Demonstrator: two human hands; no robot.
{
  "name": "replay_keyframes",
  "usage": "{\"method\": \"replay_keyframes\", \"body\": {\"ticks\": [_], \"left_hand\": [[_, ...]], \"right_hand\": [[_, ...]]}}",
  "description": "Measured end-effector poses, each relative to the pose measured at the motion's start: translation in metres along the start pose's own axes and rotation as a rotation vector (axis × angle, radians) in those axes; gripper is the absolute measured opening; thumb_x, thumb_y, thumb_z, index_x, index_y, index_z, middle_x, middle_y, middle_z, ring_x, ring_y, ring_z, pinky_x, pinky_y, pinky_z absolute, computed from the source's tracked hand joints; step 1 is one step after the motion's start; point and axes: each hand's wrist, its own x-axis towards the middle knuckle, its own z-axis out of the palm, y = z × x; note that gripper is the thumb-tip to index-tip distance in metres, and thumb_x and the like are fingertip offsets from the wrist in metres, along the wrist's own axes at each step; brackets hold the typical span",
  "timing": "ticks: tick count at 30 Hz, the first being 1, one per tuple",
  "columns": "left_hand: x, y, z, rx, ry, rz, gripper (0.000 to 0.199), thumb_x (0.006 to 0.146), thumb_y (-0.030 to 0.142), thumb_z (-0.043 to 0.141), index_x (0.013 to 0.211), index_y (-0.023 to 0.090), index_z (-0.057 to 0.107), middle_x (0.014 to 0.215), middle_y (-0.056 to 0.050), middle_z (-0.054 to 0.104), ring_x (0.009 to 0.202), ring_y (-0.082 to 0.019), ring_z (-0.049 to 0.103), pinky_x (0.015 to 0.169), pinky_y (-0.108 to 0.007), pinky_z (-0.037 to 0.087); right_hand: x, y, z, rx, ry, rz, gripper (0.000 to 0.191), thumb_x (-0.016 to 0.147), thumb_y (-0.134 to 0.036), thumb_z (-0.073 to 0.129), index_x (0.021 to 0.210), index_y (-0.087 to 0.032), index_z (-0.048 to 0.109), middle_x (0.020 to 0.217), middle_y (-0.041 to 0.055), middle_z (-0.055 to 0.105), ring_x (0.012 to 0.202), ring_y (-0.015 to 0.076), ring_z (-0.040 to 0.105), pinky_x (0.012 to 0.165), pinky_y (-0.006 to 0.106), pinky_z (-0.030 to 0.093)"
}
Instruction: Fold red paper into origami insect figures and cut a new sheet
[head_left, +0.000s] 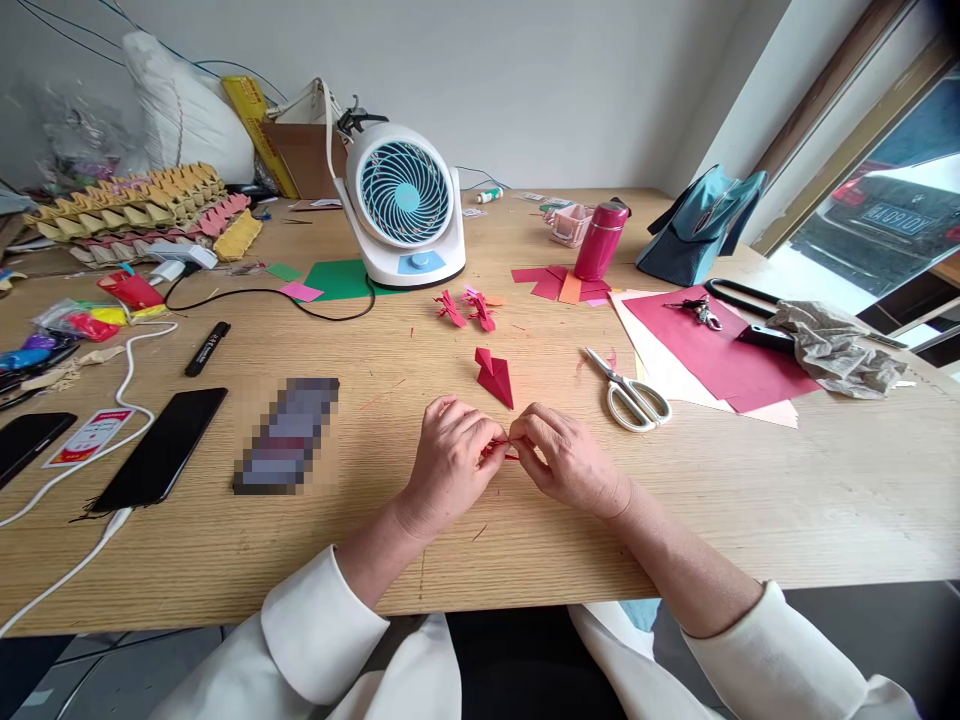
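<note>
Near the front middle of the wooden table, my left hand [459, 455] and my right hand [564, 455] meet, fingertips pinched on a small piece of red paper [511, 457]. Most of that paper is hidden by the fingers. Just beyond my hands lies a folded red paper shape [495, 377]. Farther back sit small folded red paper figures [451, 309]. Scissors [634, 395] with white handles rest to the right of my right hand, blades partly apart.
A white fan [407, 200] stands at the back. Red sheets [720, 345], a pink bottle [602, 240] and a teal bag [697, 230] are at the right. Phones, including a black one [161, 450], a marker [208, 349] and white cables lie left.
</note>
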Motion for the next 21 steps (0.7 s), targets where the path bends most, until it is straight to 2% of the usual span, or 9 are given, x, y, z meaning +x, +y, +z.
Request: {"method": "replay_keyframes", "body": {"ticks": [7, 13, 18, 19, 21], "left_hand": [[0.003, 0.000, -0.003, -0.097, 0.000, -0.027, 0.018, 0.086, 0.012, 0.062, 0.071, 0.020, 0.056, 0.069, 0.002, 0.065, 0.077, -0.017, 0.057, 0.099, -0.042, 0.039], [0.004, -0.002, -0.003, -0.195, -0.008, -0.077, 0.020, 0.084, 0.011, 0.063, 0.067, 0.020, 0.056, 0.069, 0.001, 0.065, 0.075, -0.018, 0.055, 0.089, -0.039, 0.041], [0.004, -0.007, -0.004, -0.388, 0.021, -0.214, 0.018, 0.085, 0.015, 0.067, 0.068, 0.019, 0.061, 0.069, 0.000, 0.065, 0.074, -0.017, 0.057, 0.078, -0.034, 0.043], [0.004, -0.007, -0.004, -0.444, 0.028, -0.243, 0.017, 0.085, 0.017, 0.068, 0.069, 0.018, 0.063, 0.069, -0.001, 0.066, 0.073, -0.017, 0.058, 0.076, -0.032, 0.043], [0.004, -0.009, -0.004, -0.544, 0.037, -0.299, 0.016, 0.086, 0.020, 0.068, 0.071, 0.018, 0.066, 0.070, -0.001, 0.066, 0.070, -0.015, 0.059, 0.069, -0.029, 0.044]], "right_hand": [[-0.001, -0.001, -0.002, 0.155, 0.030, 0.072, 0.011, 0.095, -0.012, 0.049, 0.088, -0.019, 0.053, 0.082, 0.0035, 0.056, 0.072, 0.0150, 0.052, 0.066, 0.028, 0.043], [0.003, -0.003, -0.004, 0.328, 0.091, 0.142, 0.014, 0.089, -0.006, 0.053, 0.085, -0.020, 0.055, 0.080, 0.0013, 0.057, 0.071, 0.0134, 0.055, 0.065, 0.026, 0.044], [0.004, 0.001, -0.012, 0.405, 0.289, 0.311, 0.011, 0.094, -0.017, 0.054, 0.084, -0.020, 0.056, 0.078, 0.0007, 0.056, 0.070, 0.0135, 0.053, 0.066, 0.028, 0.044], [0.004, 0.001, -0.012, 0.410, 0.290, 0.320, 0.010, 0.095, -0.020, 0.055, 0.085, -0.020, 0.057, 0.079, 0.0010, 0.056, 0.071, 0.0138, 0.053, 0.068, 0.028, 0.045], [0.004, 0.000, -0.012, 0.430, 0.212, 0.291, 0.006, 0.095, -0.024, 0.057, 0.091, -0.020, 0.060, 0.084, 0.0026, 0.059, 0.076, 0.0151, 0.056, 0.072, 0.030, 0.047]]}}
